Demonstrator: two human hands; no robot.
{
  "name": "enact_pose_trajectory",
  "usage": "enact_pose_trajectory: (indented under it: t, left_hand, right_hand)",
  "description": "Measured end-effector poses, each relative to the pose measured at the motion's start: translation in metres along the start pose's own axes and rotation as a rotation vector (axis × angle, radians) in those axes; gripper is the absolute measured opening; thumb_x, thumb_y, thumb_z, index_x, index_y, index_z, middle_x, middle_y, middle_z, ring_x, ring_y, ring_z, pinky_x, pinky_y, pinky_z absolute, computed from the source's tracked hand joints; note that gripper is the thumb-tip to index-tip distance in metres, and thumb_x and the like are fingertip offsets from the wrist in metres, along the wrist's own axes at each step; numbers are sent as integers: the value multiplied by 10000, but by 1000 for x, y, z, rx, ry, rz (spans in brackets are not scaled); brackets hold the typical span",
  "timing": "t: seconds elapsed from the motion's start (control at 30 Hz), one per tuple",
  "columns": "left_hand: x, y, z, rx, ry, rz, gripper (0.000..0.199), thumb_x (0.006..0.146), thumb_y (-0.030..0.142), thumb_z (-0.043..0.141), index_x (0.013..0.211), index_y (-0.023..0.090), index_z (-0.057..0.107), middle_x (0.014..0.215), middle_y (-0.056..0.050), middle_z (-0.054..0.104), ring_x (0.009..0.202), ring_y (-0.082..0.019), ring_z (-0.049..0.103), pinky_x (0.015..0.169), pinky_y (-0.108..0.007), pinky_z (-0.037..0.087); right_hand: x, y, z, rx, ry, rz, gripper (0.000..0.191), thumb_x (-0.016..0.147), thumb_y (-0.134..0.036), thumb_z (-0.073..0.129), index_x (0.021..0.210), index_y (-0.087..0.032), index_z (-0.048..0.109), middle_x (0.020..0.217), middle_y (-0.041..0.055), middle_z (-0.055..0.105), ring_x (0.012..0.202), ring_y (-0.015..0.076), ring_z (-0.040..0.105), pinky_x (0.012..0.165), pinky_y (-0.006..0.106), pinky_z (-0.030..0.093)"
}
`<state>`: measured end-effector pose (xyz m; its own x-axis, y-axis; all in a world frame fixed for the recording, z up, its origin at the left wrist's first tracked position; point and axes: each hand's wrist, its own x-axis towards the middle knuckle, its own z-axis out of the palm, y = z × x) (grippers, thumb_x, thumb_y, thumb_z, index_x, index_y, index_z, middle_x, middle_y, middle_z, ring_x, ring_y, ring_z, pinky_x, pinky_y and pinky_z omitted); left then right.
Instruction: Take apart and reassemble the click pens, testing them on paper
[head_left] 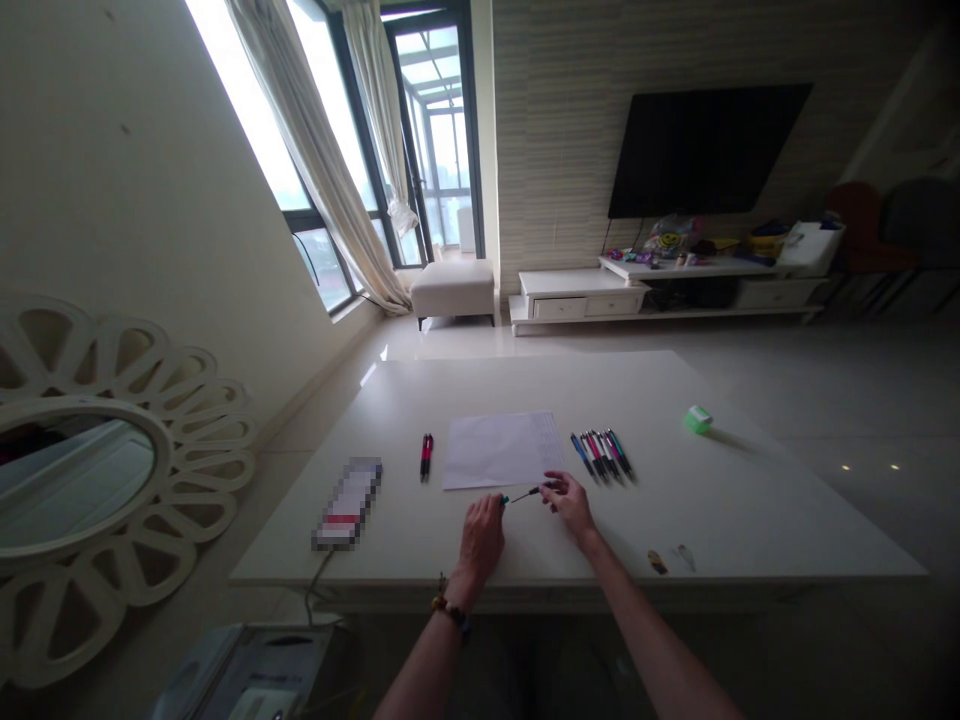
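Note:
Over the near side of the white table [742,500], my left hand [482,535] is closed round a teal-ended pen part [505,500]. Fingers of my right hand [568,507] pinch a dark pen part [535,490]. Between the hands a thin pen refill [519,497] shows; my grip hides where it joins the parts. Just beyond lie white paper sheets [499,450]. Right of the paper is a row of several click pens [602,455] in blue, red, pink and teal. On its left, red-and-black pens [427,457] lie side by side.
A blurred-out phone-like device [349,505] with a cable lies at the left. To the right are a small green box [698,419], a small yellow-and-dark item [657,562] and a thin loop [685,556]. A flower-framed mirror [161,455] stands left of the table.

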<state>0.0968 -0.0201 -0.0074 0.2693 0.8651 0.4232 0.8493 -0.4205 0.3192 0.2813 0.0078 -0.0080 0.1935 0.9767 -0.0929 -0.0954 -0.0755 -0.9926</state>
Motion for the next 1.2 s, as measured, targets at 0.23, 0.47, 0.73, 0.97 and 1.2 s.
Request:
enact_pose_trajectory:
  t: [0.23, 0.47, 0.73, 0.97, 1.2]
  left_hand:
    - [-1, -4, 6, 69, -44, 21, 178, 907, 273, 368, 878, 201, 527, 818, -31, 596, 761, -153, 538, 707, -293, 351]
    - [0, -3, 4, 114, -14, 20, 178, 902, 219, 365, 812, 204, 518, 770, -16, 575, 721, -141, 527, 682, -272, 324]
    - [-2, -4, 6, 32, -17, -34, 192, 909, 216, 328, 856, 201, 512, 776, -19, 593, 721, -146, 539, 705, -276, 353]
    - [-2, -9, 10, 13, 45, -124, 190, 894, 230, 352, 801, 198, 516, 704, -24, 595, 689, -156, 542, 665, -270, 371]
    - [-2, -9, 14, 14, 38, -38, 172, 879, 200, 364, 757, 203, 485, 678, -17, 578, 680, -154, 544, 657, -268, 379]
  right_hand:
    - [-4, -1, 21, 71, -97, 35, 473, 549, -367, 722, 939, -141, 581, 677, 19, 645, 504, 114, 555, 424, 198, 378]
    - [13, 9, 15, 168, 94, 41, 460, 626, -383, 655, 1012, -145, 574, 728, 25, 633, 541, 102, 563, 451, 184, 394]
    - [41, 2, 5, -440, 54, -34, 386, 590, -233, 642, 968, -153, 654, 645, 17, 648, 639, 158, 597, 606, 227, 424]
    - [32, -6, -2, -853, -21, -131, 457, 663, -276, 636, 1104, -157, 611, 737, 61, 682, 723, 187, 618, 689, 250, 424]
    - [-8, 1, 44, -317, -132, -215, 428, 770, -507, 493, 773, -127, 691, 641, 59, 663, 550, 159, 569, 515, 239, 421]
